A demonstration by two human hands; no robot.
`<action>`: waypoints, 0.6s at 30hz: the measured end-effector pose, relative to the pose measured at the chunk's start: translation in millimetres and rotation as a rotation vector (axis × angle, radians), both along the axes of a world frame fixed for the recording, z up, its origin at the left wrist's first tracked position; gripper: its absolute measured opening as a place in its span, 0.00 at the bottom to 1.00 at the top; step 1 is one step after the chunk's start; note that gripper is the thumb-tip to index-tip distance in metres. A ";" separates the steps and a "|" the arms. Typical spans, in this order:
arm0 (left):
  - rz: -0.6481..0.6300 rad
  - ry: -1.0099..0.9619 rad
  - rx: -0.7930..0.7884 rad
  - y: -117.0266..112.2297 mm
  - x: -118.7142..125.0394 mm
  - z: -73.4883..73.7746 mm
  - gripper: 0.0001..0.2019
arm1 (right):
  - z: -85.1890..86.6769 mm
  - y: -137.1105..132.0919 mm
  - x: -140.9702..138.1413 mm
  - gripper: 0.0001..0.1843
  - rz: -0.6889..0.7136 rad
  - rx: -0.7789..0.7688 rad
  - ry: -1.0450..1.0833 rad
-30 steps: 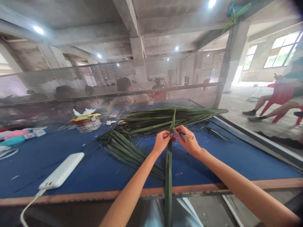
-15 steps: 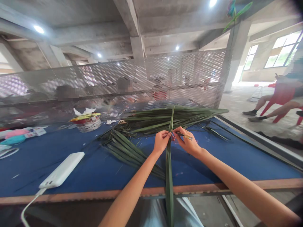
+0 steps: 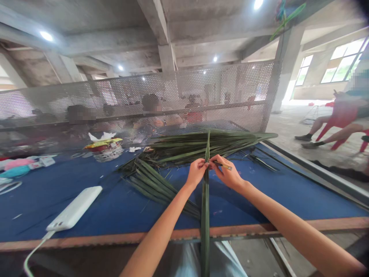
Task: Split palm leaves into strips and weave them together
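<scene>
A long green leaf strip (image 3: 205, 207) runs from near my lap up over the table edge, its narrow tip pointing away from me. My left hand (image 3: 196, 172) pinches it near the tip. Close beside, my right hand (image 3: 227, 172) is closed around a slim craft knife (image 3: 223, 165) with a yellowish handle, its front end at the leaf; the blade is too small to make out. Behind both hands lies a large pile of long green leaves (image 3: 184, 145). A fanned bunch of leaves (image 3: 155, 181) rests left of my left hand.
A white power bank (image 3: 74, 209) with a cable lies at the left on the blue table (image 3: 115, 215). Farther back stand a tissue container (image 3: 106, 148) and pink and teal cloth items (image 3: 20, 165). A perforated metal screen (image 3: 129, 100) borders the far side. A person sits at the right.
Both hands stay together at the leaf near its tip, with only a very slight shift. The whole view has moved a little.
</scene>
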State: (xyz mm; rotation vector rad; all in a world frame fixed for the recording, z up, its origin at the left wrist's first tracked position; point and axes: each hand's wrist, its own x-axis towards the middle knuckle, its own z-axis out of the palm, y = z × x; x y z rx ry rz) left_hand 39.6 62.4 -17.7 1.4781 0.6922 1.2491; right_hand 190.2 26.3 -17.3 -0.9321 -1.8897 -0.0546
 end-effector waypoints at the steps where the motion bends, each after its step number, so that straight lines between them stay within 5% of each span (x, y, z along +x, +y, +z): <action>1: -0.025 -0.006 -0.009 -1.0 0.4 1.2 0.16 | -0.1 0.6 0.5 0.04 -0.016 0.004 0.003; 8: -0.092 0.014 -0.142 -2.7 2.5 0.5 0.21 | 1.3 1.3 2.7 0.03 -0.077 0.091 0.035; 18: -0.001 -0.030 -0.131 1.4 2.1 -2.6 0.19 | -1.0 -2.3 -3.8 0.03 0.021 -0.001 0.027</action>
